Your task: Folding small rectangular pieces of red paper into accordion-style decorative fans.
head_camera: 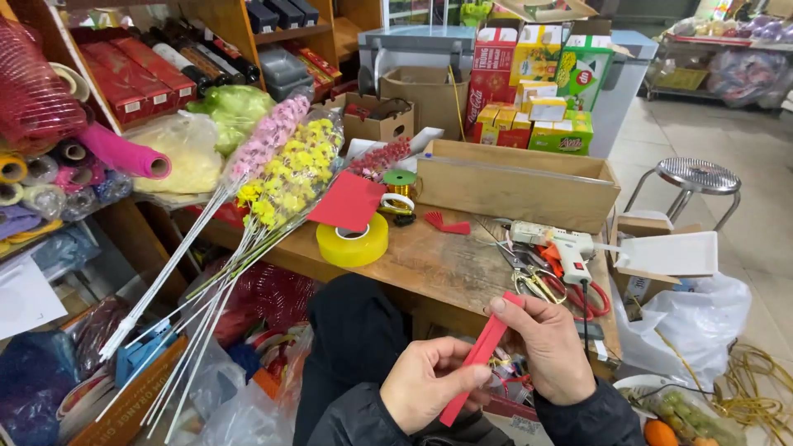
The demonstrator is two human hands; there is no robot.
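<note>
A narrow folded strip of red paper (481, 353) runs slantwise between both hands, low in the head view. My left hand (429, 381) pinches its lower half between thumb and fingers. My right hand (549, 347) grips its upper end, thumb on top. Both hands hover in front of a worn wooden table (446, 256), above my dark-clad lap. On the table lie a red paper sheet (349, 201), a small cut red paper piece (444, 221), a white glue gun (557, 245) and scissors (533, 277).
A yellow tape roll (353, 241) sits near the table's front-left edge beside wrapped artificial flower stems (248, 215). A long wooden box (516, 183) crosses the back of the table. A metal stool (694, 180) stands right. Shelves with mesh rolls fill the left.
</note>
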